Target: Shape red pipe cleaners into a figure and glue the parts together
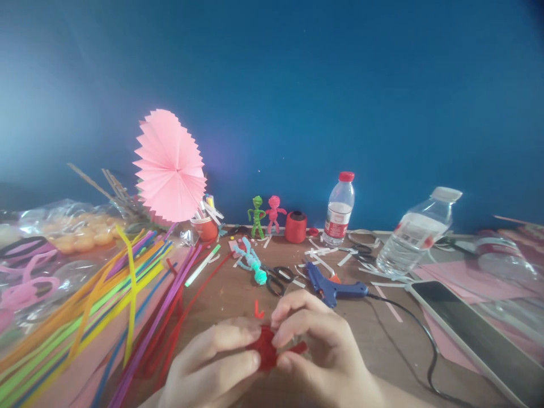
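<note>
Low in the middle of the view, a bundled red pipe cleaner (266,348) is pinched between my two hands. My left hand (212,360) is closed on its left side with thumb and fingers. From the right, my right hand (317,343) grips it with bent fingertips, and a short red end sticks out beneath them. A small bent red piece (258,310) lies on the table just beyond. Farther on are a light-blue pipe-cleaner figure (255,265), black-handled scissors (278,279) and a blue glue gun (335,288). The bundle's exact form is blurred and partly covered by fingers.
Many coloured pipe cleaners (102,303) spread across the left. Green (256,218) and pink (275,214) figures stand at the back, near an upright water bottle (339,212). Another bottle (414,235) leans at right, behind a phone (471,334). The glue gun's black cord (425,328) curves nearby.
</note>
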